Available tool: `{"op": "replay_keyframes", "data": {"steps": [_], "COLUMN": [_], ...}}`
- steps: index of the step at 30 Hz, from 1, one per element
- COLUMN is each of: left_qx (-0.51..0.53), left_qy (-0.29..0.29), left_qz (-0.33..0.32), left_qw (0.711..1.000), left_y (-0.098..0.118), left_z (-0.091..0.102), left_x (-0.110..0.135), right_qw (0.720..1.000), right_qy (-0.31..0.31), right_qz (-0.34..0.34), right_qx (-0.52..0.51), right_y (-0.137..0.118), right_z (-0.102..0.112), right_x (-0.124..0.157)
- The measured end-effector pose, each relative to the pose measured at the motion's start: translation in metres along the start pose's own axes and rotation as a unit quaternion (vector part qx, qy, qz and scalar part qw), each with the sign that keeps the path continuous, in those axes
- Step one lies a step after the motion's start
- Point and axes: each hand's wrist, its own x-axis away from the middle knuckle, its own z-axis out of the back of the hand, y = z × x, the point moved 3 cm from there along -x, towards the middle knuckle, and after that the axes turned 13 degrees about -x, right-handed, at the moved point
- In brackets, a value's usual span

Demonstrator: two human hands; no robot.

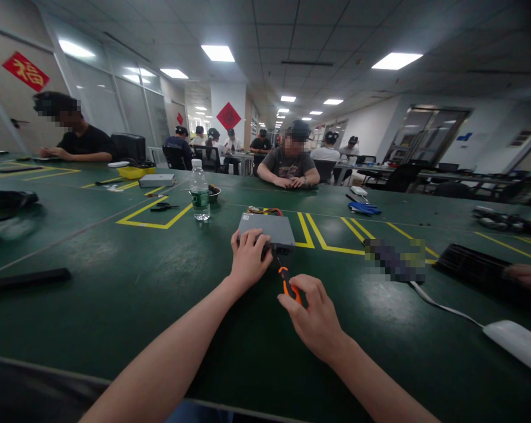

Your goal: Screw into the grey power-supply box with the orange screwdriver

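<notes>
A grey metal power supply unit [271, 229] lies on the green table, its wires bunched at the far side and a socket on the near face. My left hand [250, 255] grips its near left corner, fingers over the top and front edge. In my right hand [313, 314] is a pair of pliers [284, 279] with orange and black handles, held between thumb and fingers. The slim tip points at the unit's near face beside the socket. Whether the tip touches the face, I cannot tell.
A water bottle [200, 194] stands left of the unit, with a small bowl [214, 194] behind it. To the right lie blue gloves [364, 208], a dark blurred item with a white cable, and a white adapter [518, 343]. People sit across the table and further back.
</notes>
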Motion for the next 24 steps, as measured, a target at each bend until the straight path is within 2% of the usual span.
{"op": "replay_keyframes", "data": {"steps": [6,10,14,17,20,24], "left_qx": [0.001,-0.003,-0.002,-0.001,0.0,0.0], "left_qy": [-0.001,-0.002,-0.001,-0.002,-0.003,-0.003], "left_qz": [0.003,0.004,0.0,0.002,0.003,0.003], "left_qw": [1.0,1.0,1.0,1.0,1.0,1.0], "left_y": [0.0002,-0.0003,-0.0001,0.0002,0.0004,0.0002], "left_z": [-0.0006,-0.0016,-0.0013,-0.0003,0.0004,0.0004], "left_x": [-0.0001,-0.0001,0.0,0.0,-0.0001,-0.0003], "right_qw": [0.998,0.999,1.0,0.999,0.997,0.999], "right_qy": [-0.015,-0.017,-0.016,-0.019,-0.029,-0.021], "right_qz": [0.002,-0.023,0.012,0.023,0.014,-0.007], "right_qx": [-0.062,-0.034,-0.017,-0.043,-0.064,-0.03], "right_y": [-0.0006,0.0019,0.0006,-0.0008,-0.001,0.0013], "right_z": [-0.0012,-0.0007,-0.0003,-0.0014,-0.0022,-0.0009], "right_x": [0.0002,0.0003,-0.0005,-0.0013,-0.0016,-0.0005]}}
